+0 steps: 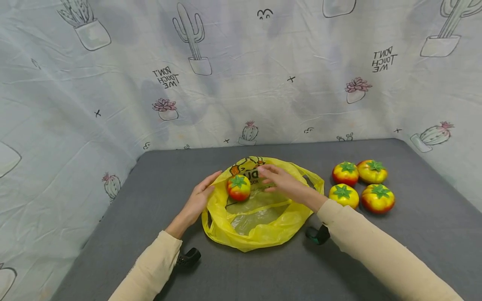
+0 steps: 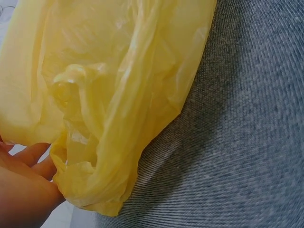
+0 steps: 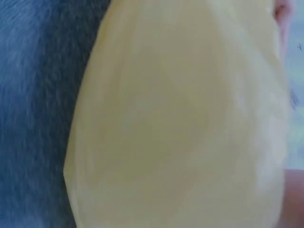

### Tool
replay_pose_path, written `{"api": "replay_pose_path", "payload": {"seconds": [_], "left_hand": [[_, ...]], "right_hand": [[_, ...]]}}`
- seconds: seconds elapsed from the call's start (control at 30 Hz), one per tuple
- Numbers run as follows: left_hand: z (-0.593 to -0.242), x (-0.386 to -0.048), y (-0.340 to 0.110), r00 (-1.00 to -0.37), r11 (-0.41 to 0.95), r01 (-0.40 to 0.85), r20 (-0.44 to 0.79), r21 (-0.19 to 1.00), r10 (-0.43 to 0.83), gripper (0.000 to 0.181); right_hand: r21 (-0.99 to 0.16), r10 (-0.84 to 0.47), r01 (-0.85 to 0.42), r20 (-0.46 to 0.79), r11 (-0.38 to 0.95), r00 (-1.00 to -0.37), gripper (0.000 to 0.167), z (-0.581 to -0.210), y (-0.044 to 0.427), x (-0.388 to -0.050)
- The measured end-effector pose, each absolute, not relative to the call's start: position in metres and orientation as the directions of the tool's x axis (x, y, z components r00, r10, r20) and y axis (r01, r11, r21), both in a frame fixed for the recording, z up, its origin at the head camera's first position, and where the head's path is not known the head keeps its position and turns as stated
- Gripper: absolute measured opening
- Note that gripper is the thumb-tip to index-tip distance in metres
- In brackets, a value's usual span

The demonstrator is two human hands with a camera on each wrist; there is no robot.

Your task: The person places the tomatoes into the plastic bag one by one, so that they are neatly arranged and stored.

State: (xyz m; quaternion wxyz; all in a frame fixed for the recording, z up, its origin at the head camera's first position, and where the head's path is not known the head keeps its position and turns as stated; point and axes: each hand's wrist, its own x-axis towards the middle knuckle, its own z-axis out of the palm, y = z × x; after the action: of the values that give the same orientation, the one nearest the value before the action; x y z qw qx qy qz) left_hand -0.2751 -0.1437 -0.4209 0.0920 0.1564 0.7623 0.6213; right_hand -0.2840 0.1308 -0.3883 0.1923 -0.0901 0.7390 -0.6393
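Observation:
A yellow plastic bag (image 1: 260, 240) lies on the table with its mouth spread wide. Inside it, toward the left, sits a red-and-yellow tomato-like fruit (image 1: 238, 190) with a green leafy top. My left hand (image 1: 197, 200) is at the bag's left rim, fingers fairly straight and touching the plastic; the left wrist view has this hand (image 2: 26, 180) beside the bunched handle (image 2: 102, 185). My right hand (image 1: 282, 182) reaches over the bag's right rim, its fingers extended above the opening, to the right of the fruit, holding nothing. In the right wrist view the bag (image 3: 175, 118) hides most of the hand.
Several more tomato-like fruits (image 1: 378, 198) stand grouped on the grey table (image 1: 425, 251), right of the bag and close to my right forearm. A whitish cloth (image 1: 241, 92) with cactus drawings hangs behind the table and along its sides.

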Motion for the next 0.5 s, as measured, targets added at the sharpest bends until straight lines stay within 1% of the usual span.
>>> {"api": "replay_pose_path", "payload": {"seconds": [0.1, 0.23, 0.5], "left_hand": [[-0.421, -0.274, -0.144, -0.933, 0.188, 0.129, 0.056, 0.974, 0.354, 0.045], [-0.42, -0.274, -0.145, -0.935, 0.197, 0.129, 0.053, 0.972, 0.35, 0.045], [-0.42, -0.274, -0.145, -0.933, 0.192, 0.131, 0.055, 0.973, 0.357, 0.046]], "right_hand": [[-0.985, -0.387, 0.124, -0.163, 0.124, -0.907, 0.062, -0.383, 0.139, -0.282], [-0.989, -0.394, 0.134, -0.147, 0.062, -0.907, 0.057, -0.378, 0.15, -0.279], [-0.99, -0.434, 0.141, -0.117, -0.024, -0.894, 0.061, -0.369, 0.177, -0.276]]}}
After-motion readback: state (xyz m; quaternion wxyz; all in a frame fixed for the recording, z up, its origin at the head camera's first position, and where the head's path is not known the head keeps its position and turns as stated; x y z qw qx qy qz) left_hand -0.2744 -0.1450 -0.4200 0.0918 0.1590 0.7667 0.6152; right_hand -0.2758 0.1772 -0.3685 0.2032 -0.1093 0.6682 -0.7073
